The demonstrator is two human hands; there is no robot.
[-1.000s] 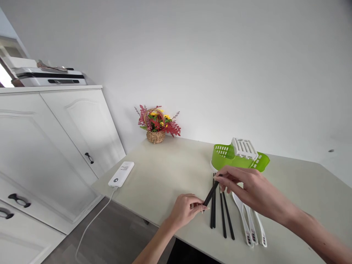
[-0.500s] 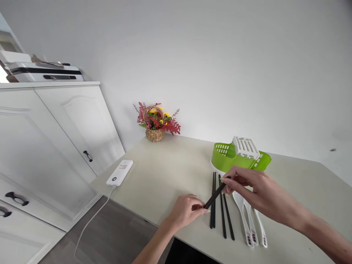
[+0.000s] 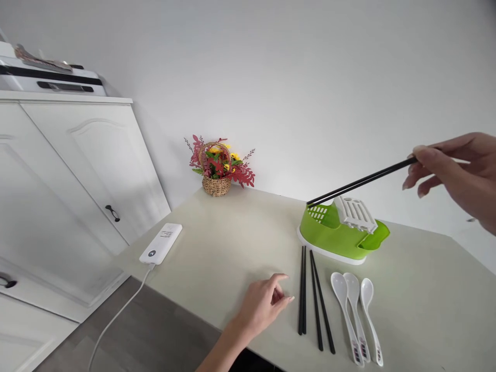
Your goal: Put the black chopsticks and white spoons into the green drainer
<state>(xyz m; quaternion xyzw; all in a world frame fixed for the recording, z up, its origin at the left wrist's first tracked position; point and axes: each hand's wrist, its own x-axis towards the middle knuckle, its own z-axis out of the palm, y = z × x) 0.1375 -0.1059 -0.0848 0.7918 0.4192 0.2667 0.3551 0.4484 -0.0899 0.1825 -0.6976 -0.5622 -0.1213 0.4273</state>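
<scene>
Raised at the right, my right hand (image 3: 457,170) pinches a pair of black chopsticks (image 3: 362,181) near one end. Their far ends slant down left to the upper left rim of a green utensil holder (image 3: 329,235) with a white slotted top piece (image 3: 356,213); I cannot tell whether they touch it. My left hand (image 3: 265,302) rests on the table, thumb and forefinger apart, holding nothing. Just right of it lie two more pairs of black chopsticks, a left pair (image 3: 303,289) and a right pair (image 3: 321,302). Beside those are three white spoons (image 3: 351,310).
A wicker basket of flowers (image 3: 217,186) stands at the table's back by the wall. At the left edge lies a white power bank (image 3: 160,243) with a cable (image 3: 120,315) hanging off. White cabinets (image 3: 93,160) stand left of the pale table (image 3: 232,237).
My right hand has lifted the chopsticks up and right, so they now point at the holder. My left hand has let go of their lower end and stayed near the same place.
</scene>
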